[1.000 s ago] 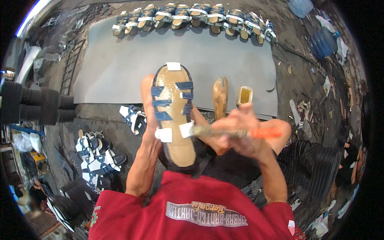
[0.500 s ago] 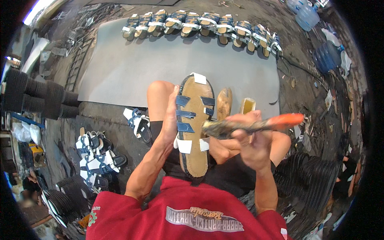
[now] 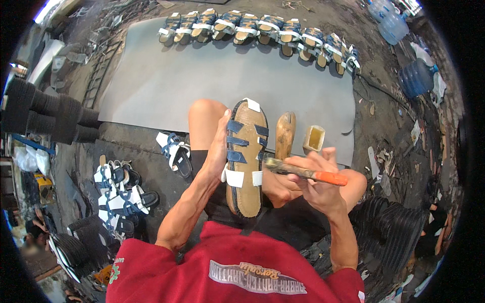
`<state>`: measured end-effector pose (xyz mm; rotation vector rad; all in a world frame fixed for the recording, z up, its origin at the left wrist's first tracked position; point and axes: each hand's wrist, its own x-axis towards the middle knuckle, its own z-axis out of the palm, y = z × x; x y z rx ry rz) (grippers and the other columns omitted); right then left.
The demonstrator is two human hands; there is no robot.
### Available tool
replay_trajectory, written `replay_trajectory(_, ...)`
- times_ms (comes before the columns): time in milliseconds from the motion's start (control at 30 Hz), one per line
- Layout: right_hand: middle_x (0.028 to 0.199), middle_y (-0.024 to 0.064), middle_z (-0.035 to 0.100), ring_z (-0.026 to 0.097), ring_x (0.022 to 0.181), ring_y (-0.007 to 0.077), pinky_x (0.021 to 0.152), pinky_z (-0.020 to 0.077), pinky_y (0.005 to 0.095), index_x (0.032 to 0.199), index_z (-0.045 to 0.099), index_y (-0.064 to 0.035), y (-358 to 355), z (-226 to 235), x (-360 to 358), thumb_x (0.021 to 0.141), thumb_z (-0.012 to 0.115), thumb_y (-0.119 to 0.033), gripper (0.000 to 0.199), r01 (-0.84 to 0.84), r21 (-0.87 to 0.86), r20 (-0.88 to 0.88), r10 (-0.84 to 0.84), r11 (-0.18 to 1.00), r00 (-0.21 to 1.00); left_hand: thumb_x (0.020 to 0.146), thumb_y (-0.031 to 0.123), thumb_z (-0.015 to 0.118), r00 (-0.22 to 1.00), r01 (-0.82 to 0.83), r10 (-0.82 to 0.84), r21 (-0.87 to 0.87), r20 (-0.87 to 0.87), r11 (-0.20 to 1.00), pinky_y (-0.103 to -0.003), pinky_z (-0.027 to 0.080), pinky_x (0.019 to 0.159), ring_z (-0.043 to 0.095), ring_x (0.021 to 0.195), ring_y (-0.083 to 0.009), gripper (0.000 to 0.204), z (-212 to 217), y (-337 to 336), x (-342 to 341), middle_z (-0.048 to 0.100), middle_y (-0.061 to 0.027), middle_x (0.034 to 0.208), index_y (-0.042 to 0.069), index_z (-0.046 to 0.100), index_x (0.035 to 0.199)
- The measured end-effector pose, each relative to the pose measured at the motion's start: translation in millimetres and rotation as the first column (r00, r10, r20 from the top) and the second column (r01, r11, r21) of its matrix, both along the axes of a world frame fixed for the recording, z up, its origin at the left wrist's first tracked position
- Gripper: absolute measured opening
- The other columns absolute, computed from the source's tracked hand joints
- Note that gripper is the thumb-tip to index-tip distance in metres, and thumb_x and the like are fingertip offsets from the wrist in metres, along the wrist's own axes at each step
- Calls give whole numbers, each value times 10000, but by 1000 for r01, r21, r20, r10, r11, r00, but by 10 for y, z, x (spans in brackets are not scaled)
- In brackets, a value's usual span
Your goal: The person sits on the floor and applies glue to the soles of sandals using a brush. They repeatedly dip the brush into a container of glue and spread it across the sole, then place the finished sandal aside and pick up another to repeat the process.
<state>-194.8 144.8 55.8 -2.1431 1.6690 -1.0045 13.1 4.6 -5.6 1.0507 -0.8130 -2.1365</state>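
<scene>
My left hand (image 3: 219,144) is closed on the left edge of a sandal (image 3: 247,197), held upright in front of me. Its tan sole faces me, with dark blue and white strap ends folded flat over it. A brush (image 3: 331,178) with an orange handle and a dark, caked head is gripped in my right hand (image 3: 322,194). The brush head lies at the sandal's right edge, near the blue strap ends; whether it touches cannot be made out. Beyond my right hand stand a wooden shoe last (image 3: 285,132) and a small box (image 3: 307,146) holding something yellowish.
A grey sheet (image 3: 166,81) covers the floor ahead, with a row of sandals (image 3: 247,29) along its far edge. Blue-and-white sandals (image 3: 118,202) are piled at left, another pair (image 3: 177,154) nearer my knee. Black ribbed stacks (image 3: 389,227) sit at right. Water jugs (image 3: 391,30) stand far right.
My right hand and the brush have shifted a little down, and the brush handle now tilts lower to the right. The sandal has stayed nearly in place in my left hand.
</scene>
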Motion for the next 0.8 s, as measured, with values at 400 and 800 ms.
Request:
replay_trajectory(400, 1128, 8, 738, 599, 840, 163, 866, 369, 359, 1093, 734, -124, -179, -209, -7, 949, 733, -315, 239, 10, 1, 144, -10, 1000, 990, 1038, 676, 414, 996, 70, -62, 126, -69, 990, -340, 610, 838, 710, 952, -196, 730, -17, 67, -35, 713, -127, 1075, 24, 596, 1312)
replay_trajectory(800, 1169, 15, 749, 604, 846, 182, 863, 389, 377, 1135, 761, -147, -229, -329, 7, 925, 741, -241, 231, -5, -61, -25, 3, 998, 1000, 1066, 652, 356, 997, 45, -47, 24, 59, 999, -321, 594, 841, 705, 940, -168, 714, 166, 120, -58, 722, -93, 1038, 38, 609, 1328)
